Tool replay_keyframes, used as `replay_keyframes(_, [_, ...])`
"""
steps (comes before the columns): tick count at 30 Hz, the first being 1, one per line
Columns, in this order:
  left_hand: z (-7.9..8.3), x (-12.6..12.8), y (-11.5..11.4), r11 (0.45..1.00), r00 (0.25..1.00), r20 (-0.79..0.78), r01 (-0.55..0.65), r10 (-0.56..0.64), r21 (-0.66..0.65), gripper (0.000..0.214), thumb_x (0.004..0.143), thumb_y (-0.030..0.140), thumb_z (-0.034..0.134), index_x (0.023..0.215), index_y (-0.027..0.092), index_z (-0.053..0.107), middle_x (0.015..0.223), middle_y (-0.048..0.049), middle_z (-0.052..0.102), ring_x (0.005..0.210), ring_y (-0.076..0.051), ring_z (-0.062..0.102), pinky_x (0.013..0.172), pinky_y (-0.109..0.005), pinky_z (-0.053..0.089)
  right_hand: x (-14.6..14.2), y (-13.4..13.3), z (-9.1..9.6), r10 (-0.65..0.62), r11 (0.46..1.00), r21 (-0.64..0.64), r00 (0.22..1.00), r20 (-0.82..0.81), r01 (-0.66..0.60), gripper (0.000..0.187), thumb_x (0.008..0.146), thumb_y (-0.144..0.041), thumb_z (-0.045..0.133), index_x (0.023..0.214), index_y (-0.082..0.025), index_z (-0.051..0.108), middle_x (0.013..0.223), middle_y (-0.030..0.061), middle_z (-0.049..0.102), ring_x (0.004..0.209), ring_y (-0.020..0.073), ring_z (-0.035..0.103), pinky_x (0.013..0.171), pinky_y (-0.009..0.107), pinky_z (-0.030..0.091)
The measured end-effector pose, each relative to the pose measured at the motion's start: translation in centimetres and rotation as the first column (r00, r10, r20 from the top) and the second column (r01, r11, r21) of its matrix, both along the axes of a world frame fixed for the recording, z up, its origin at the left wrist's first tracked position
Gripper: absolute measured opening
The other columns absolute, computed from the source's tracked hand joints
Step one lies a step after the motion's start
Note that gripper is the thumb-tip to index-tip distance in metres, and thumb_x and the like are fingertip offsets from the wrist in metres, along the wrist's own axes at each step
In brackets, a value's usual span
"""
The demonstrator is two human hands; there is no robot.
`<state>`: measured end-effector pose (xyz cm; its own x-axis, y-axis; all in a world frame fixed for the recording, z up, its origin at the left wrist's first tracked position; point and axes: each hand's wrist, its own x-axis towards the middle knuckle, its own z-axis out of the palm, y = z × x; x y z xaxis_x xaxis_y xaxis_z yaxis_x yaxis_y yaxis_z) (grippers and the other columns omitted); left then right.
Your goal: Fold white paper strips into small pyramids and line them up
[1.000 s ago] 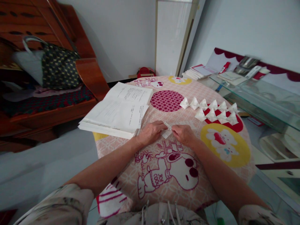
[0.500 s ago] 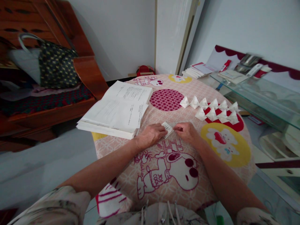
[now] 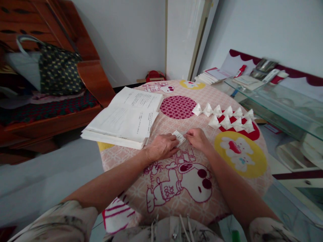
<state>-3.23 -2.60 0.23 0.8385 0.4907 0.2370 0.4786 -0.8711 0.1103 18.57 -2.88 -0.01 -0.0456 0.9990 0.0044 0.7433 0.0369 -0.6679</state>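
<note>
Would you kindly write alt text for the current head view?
A person's left hand and right hand handle a small paper on a pink patterned tablecloth. An open book lies to the left, and two rows of folded white paper pieces sit to the right.

- Paper (image 3: 179, 137) between left grip (image 3: 163, 147) and right grip (image 3: 198, 138): white, with dark print.
- Tabletop cloth (image 3: 163, 126) under both grips: pale pink, with white lattice lines.
- Cartoon dog (image 3: 194, 193) nearer the wearer than the grips: white, magenta outlines, dark red glasses.
- Yellow oval (image 3: 259, 159) right of the right grip: white bears, red heart.
- Checked oval (image 3: 178, 107) beyond the grips: magenta on pink.
- Folded pieces (image 3: 226, 123) beyond the right grip: white, partly over a red patch (image 3: 256, 133).
- Book (image 3: 123, 114) left of the left grip: white pages, black print.
- Bag (image 3: 59, 70), far left of the left grip: black, yellowish marks.
</note>
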Motion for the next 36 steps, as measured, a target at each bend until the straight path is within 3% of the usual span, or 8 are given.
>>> replay_keyframes(8, [-0.3,-0.2,0.6,0.998,0.997,0.057,0.058,-0.058,-0.013,0.021,0.096,0.018,0.053,0.098,0.017,0.073,0.096,-0.0094,0.071,0.091,-0.020,0.065,0.081,-0.032,0.052,-1.1,0.1,1.2,-0.073,0.979,-0.195,0.997,-0.021,0.067,0.025,0.083,-0.020,0.065,0.058,-0.018,0.061,0.050,0.0014,0.058,0.046,0.0139,0.054,0.050,0.026,0.040])
replay_keyframes(13, [-0.8,-0.8,1.8,0.997,0.990,0.135,0.052,-0.045,-0.054,0.025,0.099,0.015,0.049,0.100,0.017,0.074,0.096,-0.0093,0.073,0.094,-0.020,0.065,0.080,-0.032,0.052,-0.2,-0.7,1.2,-0.007,0.942,-0.331,0.983,-0.183,-0.055,0.026,0.082,-0.020,0.067,0.057,-0.019,0.059,0.046,0.0005,0.059,0.036,0.0109,0.050,0.039,0.023,0.034])
replay_keyframes(15, [-0.9,-0.9,1.9,0.998,0.990,0.135,0.039,-0.031,-0.052,0.026,0.099,0.014,0.048,0.101,0.016,0.074,0.097,-0.0088,0.073,0.093,-0.020,0.065,0.079,-0.032,0.052,0.1,-0.6,1.2,-0.040,0.928,-0.369,0.973,-0.227,-0.047,0.024,0.085,-0.024,0.068,0.063,-0.018,0.061,0.051,0.0018,0.063,0.037,0.0108,0.052,0.037,0.022,0.032])
replay_keyframes(18, [-0.9,-0.9,1.9,0.997,0.989,0.144,0.042,-0.033,-0.061,0.024,0.098,0.014,0.051,0.101,0.016,0.074,0.098,-0.0090,0.073,0.093,-0.021,0.066,0.080,-0.032,0.051,0.0,0.0,1.4,-0.149,0.940,-0.338,0.950,-0.273,0.050,0.024,0.093,-0.029,0.064,0.072,-0.017,0.063,0.059,0.0030,0.067,0.039,0.0109,0.055,0.034,0.021,0.030])
replay_keyframes(22, [-0.9,-0.9,1.9,0.996,0.987,0.155,0.047,-0.036,-0.071,0.024,0.100,0.014,0.049,0.103,0.016,0.073,0.099,-0.0094,0.073,0.095,-0.020,0.066,0.081,-0.031,0.051,-0.7,0.7,1.6,-0.158,0.972,-0.207,0.966,-0.206,0.115,0.021,0.090,-0.018,0.063,0.069,-0.017,0.062,0.051,-0.0017,0.059,0.040,0.0096,0.053,0.037,0.020,0.034])
replay_keyframes(26, [-0.9,-0.8,2.4,0.997,0.990,0.134,0.050,-0.041,-0.060,0.024,0.098,0.012,0.050,0.104,0.016,0.073,0.100,-0.0093,0.074,0.095,-0.020,0.066,0.080,-0.031,0.052,-0.6,0.5,1.9,-0.178,0.945,-0.297,0.976,-0.123,0.135,0.024,0.088,-0.013,0.062,0.064,-0.018,0.060,0.052,0.0008,0.062,0.039,0.0108,0.054,0.035,0.021,0.032])
replay_keyframes(31, [-0.8,-0.3,2.7,0.997,0.990,0.135,0.035,-0.025,-0.070,0.024,0.096,0.011,0.051,0.098,0.016,0.075,0.100,-0.0090,0.073,0.097,-0.021,0.066,0.082,-0.032,0.054,0.2,-0.8,2.4,-0.080,0.891,-0.450,0.996,-0.041,0.053,0.027,0.084,-0.014,0.062,0.058,-0.018,0.057,0.050,0.0029,0.064,0.036,0.0108,0.053,0.033,0.021,0.033])
replay_keyframes(36, [-0.6,-0.2,1.7,0.986,0.973,0.229,-0.003,0.042,-0.167,0.021,0.093,0.013,0.055,0.098,0.014,0.075,0.104,-0.0107,0.071,0.099,-0.022,0.067,0.089,-0.035,0.056,-0.4,-2.2,2.2,0.021,0.873,-0.483,0.995,-0.095,-0.064,0.028,0.084,-0.017,0.063,0.057,-0.018,0.056,0.049,0.0004,0.063,0.034,0.0091,0.053,0.031,0.019,0.030])
